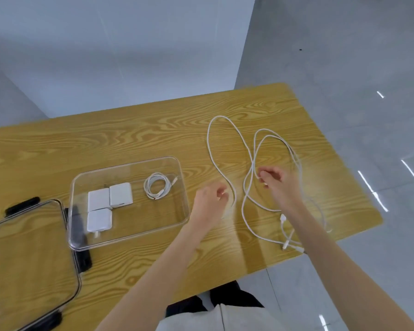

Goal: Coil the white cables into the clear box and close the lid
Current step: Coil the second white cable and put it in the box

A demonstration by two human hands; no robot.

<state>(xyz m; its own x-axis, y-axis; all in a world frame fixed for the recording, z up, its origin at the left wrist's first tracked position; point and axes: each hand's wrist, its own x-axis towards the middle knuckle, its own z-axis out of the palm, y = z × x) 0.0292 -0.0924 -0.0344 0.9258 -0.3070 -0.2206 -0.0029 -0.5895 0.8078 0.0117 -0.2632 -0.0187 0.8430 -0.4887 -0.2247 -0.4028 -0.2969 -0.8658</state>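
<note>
Wooden table (153, 137), cable (249, 163) ends perhaps hidden.

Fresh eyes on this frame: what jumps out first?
The loose white cables sprawl in big loops across the right side of the wooden table, with the right hand pinching one strand and the left hand beside another. Left of them sits the open clear box, holding one coiled cable and three white chargers. Its lid lies at the near left.
</note>
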